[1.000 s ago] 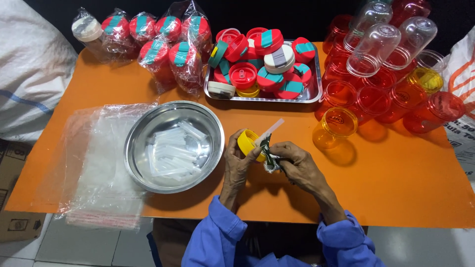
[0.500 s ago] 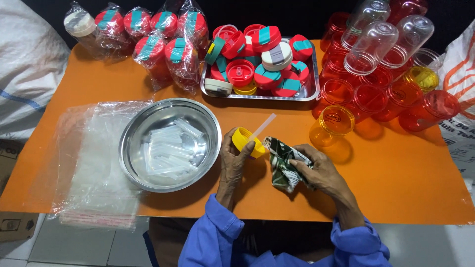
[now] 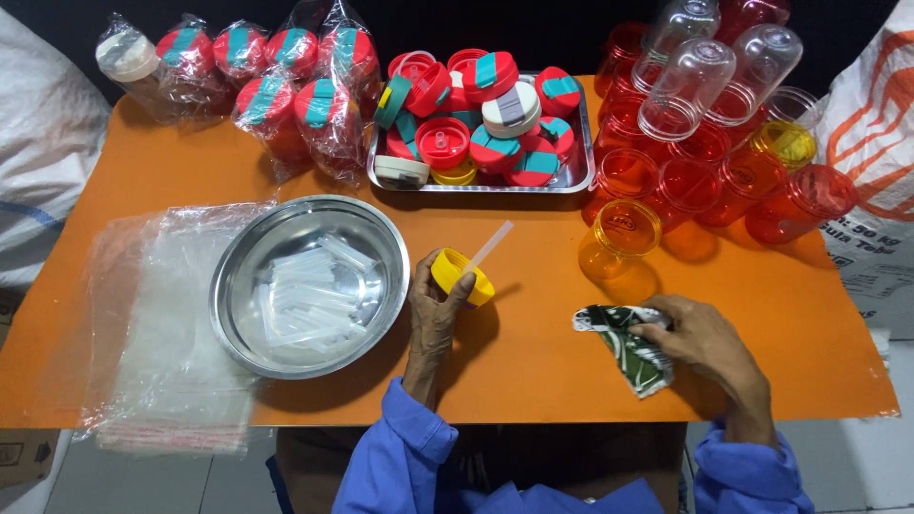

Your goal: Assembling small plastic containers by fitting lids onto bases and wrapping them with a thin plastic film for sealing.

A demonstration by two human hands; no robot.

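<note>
The yellow lid, a clear straw projecting from its top, is held just above the orange table, beside the steel bowl. The left hand has its fingers clamped around the lid's rim, forearm resting on the table. Risk: the straw appears loosely seated and could slip out if the lid tilts. The right hand lies low, fingers pinched on a green patterned cloth; a sweep could upset the nearby yellow jar.

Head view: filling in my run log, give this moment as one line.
left hand: holds yellow lid with straw | right hand: on patterned cloth | orange table
</note>
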